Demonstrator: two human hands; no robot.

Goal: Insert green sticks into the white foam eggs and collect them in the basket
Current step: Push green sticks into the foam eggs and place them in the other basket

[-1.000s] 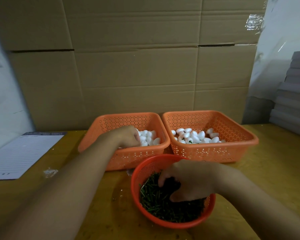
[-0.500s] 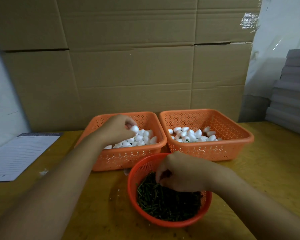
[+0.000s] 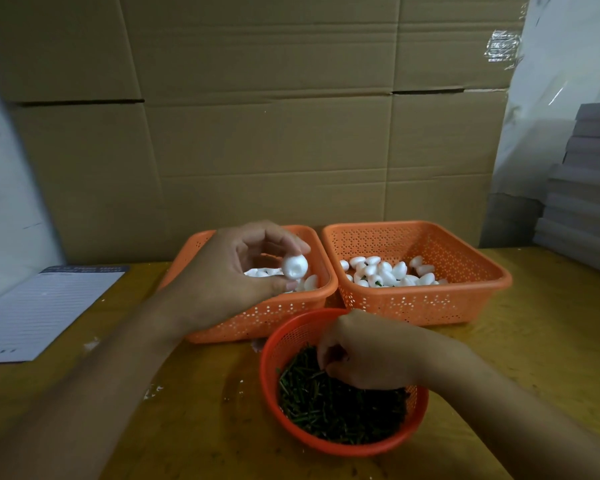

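My left hand point(image 3: 232, 275) pinches one white foam egg point(image 3: 294, 266) between thumb and fingers, lifted above the left orange basket point(image 3: 257, 322), which holds more plain eggs. My right hand point(image 3: 368, 355) reaches into the round red basket point(image 3: 274, 344) of green sticks point(image 3: 329, 407), its fingertips curled down among them; whether it holds a stick is hidden. The right orange basket point(image 3: 430, 303) holds several eggs point(image 3: 388, 271), a few showing green at the base.
A lined paper sheet point(image 3: 45, 310) lies at the table's left. Cardboard boxes point(image 3: 274, 133) stand right behind the baskets. Grey stacked sheets point(image 3: 582, 188) sit at the far right. The yellow table point(image 3: 541, 341) carries white foam crumbs near the round basket.
My left hand has lifted out of the left basket with one egg pinched in its fingers. My right hand stays in the stick basket, its fingers shifted slightly.
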